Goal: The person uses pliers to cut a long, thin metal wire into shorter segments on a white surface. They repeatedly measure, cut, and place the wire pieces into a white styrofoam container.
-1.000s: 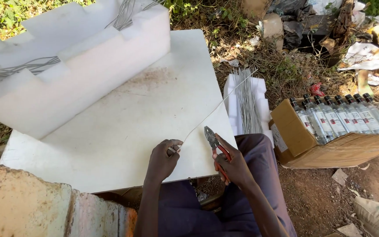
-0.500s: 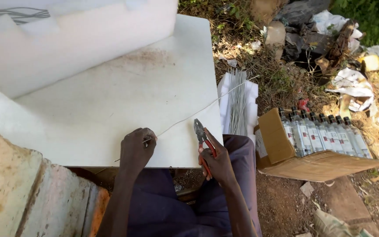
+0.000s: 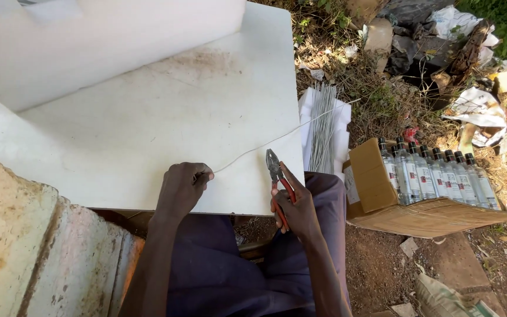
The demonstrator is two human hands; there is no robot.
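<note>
My left hand (image 3: 183, 186) rests on the near edge of the white board (image 3: 148, 129), fingers curled shut and pinching the near end of a thin wire (image 3: 265, 142). The wire runs from that pinch up and to the right across the board's corner, out past the edge and over the bundle of cut wires (image 3: 322, 126), which lies on a white cloth (image 3: 342, 126) on the ground just beside the board.

My right hand (image 3: 294, 205) is wrapped around the red handles of the pliers (image 3: 277, 176). Thumb and fingers are closed round the grips. The nose points up toward the wire and sits just below it, close but apart from it. I cannot tell whether the nose is parted or closed.

Progress, as I judge it: the bundle shows a good number of straight pieces already cut and stacked. The present wire is stretched and held, but no cut is made on it; the pliers have not met it. What remains is to bring the pliers onto this wire, and I cannot tell how much stock lies beyond it.

Nearby: an open cardboard box (image 3: 377, 194) of clear bottles (image 3: 435, 176) to my right, litter and dry grass beyond, a worn concrete block (image 3: 24, 246) at my left.
</note>
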